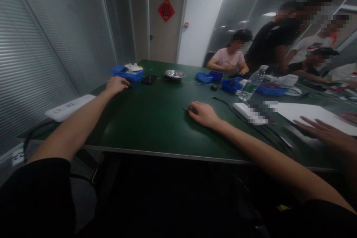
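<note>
My left hand (117,84) reaches far over the left side of the green table, with its fingers closed on a small black object (129,86) whose kind I cannot make out. Just beyond it are a blue basket (135,77) with white and dark items, and a flat black phone-like object (149,79). Resting on the tabletop at the middle right, my right hand (205,115) is closed around a small screwdriver-like tool (192,109). Its thin tip points left; most of its handle is hidden in my fingers.
A metal bowl (174,75) stands toward the back. Blue baskets (204,77), a water bottle (252,83), a white box (249,113) and black cables (223,100) lie to the right. Another person's hand (320,128) rests near white paper (315,113). A white power strip (69,108) lies left.
</note>
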`<state>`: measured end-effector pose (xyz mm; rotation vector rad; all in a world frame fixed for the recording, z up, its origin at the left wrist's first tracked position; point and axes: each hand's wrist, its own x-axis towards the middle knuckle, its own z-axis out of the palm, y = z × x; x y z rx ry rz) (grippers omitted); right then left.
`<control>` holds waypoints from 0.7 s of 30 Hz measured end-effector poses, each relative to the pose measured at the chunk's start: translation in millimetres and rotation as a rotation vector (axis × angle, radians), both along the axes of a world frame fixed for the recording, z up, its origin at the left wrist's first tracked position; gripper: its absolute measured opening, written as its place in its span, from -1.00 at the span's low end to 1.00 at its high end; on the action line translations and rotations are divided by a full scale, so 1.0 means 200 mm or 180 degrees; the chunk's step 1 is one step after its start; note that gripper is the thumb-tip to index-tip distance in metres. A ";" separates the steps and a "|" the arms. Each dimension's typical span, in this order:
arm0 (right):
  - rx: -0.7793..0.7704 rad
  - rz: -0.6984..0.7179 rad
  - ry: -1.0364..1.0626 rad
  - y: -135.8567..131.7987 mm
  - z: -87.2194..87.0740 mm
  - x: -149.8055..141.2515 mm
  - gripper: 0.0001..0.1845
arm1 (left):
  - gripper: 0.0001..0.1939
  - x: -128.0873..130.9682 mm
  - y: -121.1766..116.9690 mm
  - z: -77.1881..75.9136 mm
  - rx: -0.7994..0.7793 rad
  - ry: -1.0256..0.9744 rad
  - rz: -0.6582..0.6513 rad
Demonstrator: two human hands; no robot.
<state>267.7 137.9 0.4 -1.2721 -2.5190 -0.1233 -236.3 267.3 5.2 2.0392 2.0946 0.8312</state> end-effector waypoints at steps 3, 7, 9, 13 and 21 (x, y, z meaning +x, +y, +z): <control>-0.0033 0.0012 -0.0001 0.00 0.00 0.00 -0.73 | -0.63 0.00 0.00 0.00 0.0021 -0.0015 -0.0003; -0.0003 0.0017 -0.0011 -0.01 0.01 0.00 -0.74 | -0.60 0.02 0.00 -0.01 0.0054 -0.0088 -0.0029; -0.0004 0.0026 -0.0017 -0.01 0.01 0.00 -0.74 | -0.62 0.02 0.00 -0.01 0.0067 -0.0090 -0.0015; 0.0001 0.0001 -0.0024 0.00 0.01 0.00 -0.72 | -0.59 0.05 0.01 -0.02 0.0099 -0.0139 -0.0138; 0.0014 0.0062 0.0015 0.00 0.00 0.01 -0.74 | -0.43 0.44 -0.05 -0.03 -0.0039 -0.0785 -0.1398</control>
